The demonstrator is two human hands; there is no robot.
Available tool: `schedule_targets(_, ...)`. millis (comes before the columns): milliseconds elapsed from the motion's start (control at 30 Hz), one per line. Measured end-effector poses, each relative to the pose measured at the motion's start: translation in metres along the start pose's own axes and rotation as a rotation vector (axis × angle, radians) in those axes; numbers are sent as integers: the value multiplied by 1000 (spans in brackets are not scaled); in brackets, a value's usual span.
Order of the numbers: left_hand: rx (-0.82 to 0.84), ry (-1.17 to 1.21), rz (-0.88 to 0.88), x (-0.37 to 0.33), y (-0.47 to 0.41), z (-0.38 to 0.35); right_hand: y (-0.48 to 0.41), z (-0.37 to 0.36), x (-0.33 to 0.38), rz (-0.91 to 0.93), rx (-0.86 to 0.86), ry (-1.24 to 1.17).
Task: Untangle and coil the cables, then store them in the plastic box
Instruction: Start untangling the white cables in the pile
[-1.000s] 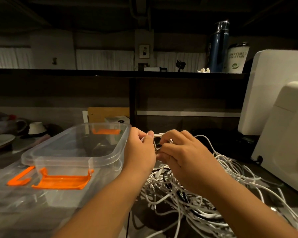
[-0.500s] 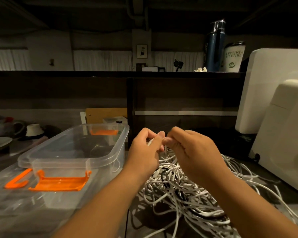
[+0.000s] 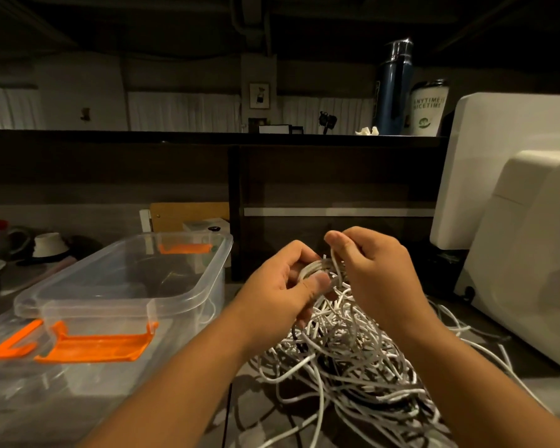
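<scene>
Room: dim, with a dark shelf [image 3: 175, 137] running across the back; a blue flask [image 3: 393, 88] and a white printed cup [image 3: 429, 108] stand on its right end.
Table: grey table [image 3: 249, 405] below the shelf, with bulky white machines [image 3: 530, 253] at the right edge.
Plastic box: the clear plastic box [image 3: 110, 300] sits open on the left of the table, just beside the left forearm; an orange clasp [image 3: 94, 347] hangs at its near end.
Cables: a loose tangle of white cables [image 3: 353, 360] lies on the table to the right of the box, below both hands.
Coil: a small coil [image 3: 314, 268] of white cable is raised above the tangle, between the hands.
Left hand: the left hand [image 3: 282, 295] holds the coil, fingers curled round it and the thumb [image 3: 317, 282] pressed on its front.
Right hand: the right hand [image 3: 375, 270] is just beside the coil, its fingers [image 3: 337, 237] pressed together, pinching a white strand that runs down to the coil.
</scene>
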State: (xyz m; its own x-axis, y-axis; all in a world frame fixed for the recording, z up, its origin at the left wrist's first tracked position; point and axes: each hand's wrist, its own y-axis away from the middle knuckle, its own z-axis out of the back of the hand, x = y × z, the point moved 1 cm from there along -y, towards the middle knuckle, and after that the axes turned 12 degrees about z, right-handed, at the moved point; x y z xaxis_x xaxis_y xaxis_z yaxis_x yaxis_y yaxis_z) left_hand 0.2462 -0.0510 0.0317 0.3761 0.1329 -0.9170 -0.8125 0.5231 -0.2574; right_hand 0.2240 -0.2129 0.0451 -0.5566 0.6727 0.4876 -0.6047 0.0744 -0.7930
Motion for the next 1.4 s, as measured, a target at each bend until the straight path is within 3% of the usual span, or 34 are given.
schedule_targets(200, -66, -393, -52, 1, 3, -2, -1, 1, -6, -166, 149, 73)
schedule_targets(400, -66, -631, -102, -8, 6, -2, -1, 3, -1, -249, 239, 63)
schedule_targets(567, -86, -664, -82, -12, 10, -4, 0, 6, -1, -89, 181, 196)
schedule_targets(767, -28, -538, -7, -15, 9, -1, -6, 14, 5, -23, 286, -299)
schedule_targets(933, -3, -475, -21, -15, 11, 0, -4, 15, 8, -134, 267, -429)
schedule_targets(1133, 72, -206, -57, -21, 16, 5, -5, 18, -2, -375, 375, -554)
schedule_targets(1267, -53, 114, -89, -21, 14, 9, -3, 9, -8, -410, 287, -647)
schedule_targets(1400, -282, 230, -36, -11, 3, 7, 1, -2, -2, -313, 247, -380)
